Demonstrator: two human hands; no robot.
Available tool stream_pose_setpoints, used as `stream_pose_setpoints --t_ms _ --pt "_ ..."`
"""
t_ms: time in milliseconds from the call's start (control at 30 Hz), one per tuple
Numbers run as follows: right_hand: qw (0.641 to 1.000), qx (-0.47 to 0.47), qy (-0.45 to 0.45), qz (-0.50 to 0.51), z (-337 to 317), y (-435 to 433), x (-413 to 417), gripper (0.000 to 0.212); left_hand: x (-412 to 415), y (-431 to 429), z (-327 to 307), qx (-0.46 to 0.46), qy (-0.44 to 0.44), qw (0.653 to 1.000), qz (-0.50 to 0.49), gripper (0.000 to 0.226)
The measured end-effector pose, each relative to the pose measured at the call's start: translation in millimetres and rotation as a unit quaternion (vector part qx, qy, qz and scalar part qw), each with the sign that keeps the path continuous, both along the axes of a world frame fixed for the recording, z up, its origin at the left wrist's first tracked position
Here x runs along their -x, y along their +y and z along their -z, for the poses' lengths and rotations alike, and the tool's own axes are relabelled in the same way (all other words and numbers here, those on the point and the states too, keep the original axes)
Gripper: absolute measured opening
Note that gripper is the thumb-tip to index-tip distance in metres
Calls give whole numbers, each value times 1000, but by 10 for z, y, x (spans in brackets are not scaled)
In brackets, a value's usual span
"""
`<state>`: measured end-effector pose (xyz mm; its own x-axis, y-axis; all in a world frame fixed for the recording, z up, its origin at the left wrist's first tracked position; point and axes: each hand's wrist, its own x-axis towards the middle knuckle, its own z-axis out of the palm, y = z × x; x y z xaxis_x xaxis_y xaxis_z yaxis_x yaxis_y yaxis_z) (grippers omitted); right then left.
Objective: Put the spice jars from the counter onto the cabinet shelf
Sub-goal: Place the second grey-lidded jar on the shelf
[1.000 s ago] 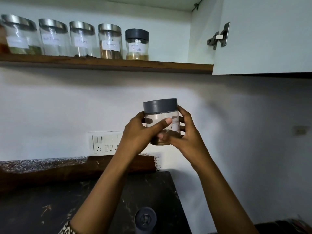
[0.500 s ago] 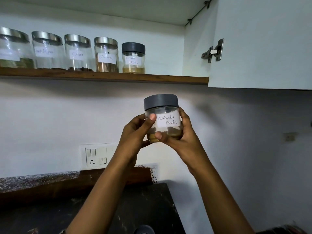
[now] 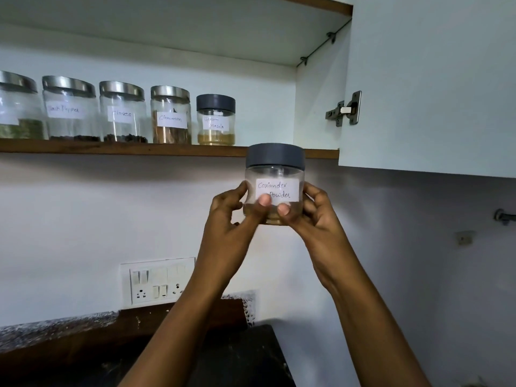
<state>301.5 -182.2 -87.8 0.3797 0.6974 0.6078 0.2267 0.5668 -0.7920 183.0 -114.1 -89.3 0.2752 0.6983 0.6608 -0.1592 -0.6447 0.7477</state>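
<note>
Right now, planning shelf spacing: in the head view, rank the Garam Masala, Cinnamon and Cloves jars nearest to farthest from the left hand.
1. Garam Masala jar, rightmost, above the left hand.
2. Cinnamon jar, next leftward.
3. Cloves jar, farther left.

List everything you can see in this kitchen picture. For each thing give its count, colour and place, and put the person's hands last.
coriander jar: one, clear with grey lid, held up in front of the shelf edge
steel-lid jars: four, clear with silver lids, in a row on the shelf
garam masala jar: one, clear with grey lid, right end of that row
shelf: one, brown edge, above the hands
cabinet door: one, white, open at right
hinge: one, silver, on the door
socket panel: one, white, on the wall below the shelf
counter: one, dark, bottom
left hand: one, bare, grips the coriander jar's left side
right hand: one, bare, grips its right side
</note>
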Motion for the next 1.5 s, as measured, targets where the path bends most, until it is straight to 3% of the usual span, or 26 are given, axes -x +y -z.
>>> stream_pose_setpoints --t_ms 133,267,433,600,700,1033,1233,1500 --pt "1000 -18 -17 15 -152 -21 -2 53 -16 45 -104 -39 41 998 31 78" --pt "998 -45 28 21 -310 7 -50 34 -77 104 -233 -78 0 997 21 76" --pt "996 -69 32 43 -570 130 -153 50 -225 185 -479 -94 -65 993 -11 71" --pt "994 -75 -25 80 -1018 407 -388 54 -374 445 -933 -160 19 984 -71 74" --pt "994 -53 -50 84 -1208 595 -515 57 -439 584 -1157 -193 73 971 -118 55" --pt "989 49 -108 90 -1355 1093 -737 42 -650 945 -1345 -157 242 922 -259 47" --pt "969 138 -175 111 -1501 1251 -851 35 -693 1024 -1473 -140 289 904 -282 47" --pt "960 194 -165 112 -1582 1482 -970 35 -775 1169 -1496 -128 313 890 -305 48"
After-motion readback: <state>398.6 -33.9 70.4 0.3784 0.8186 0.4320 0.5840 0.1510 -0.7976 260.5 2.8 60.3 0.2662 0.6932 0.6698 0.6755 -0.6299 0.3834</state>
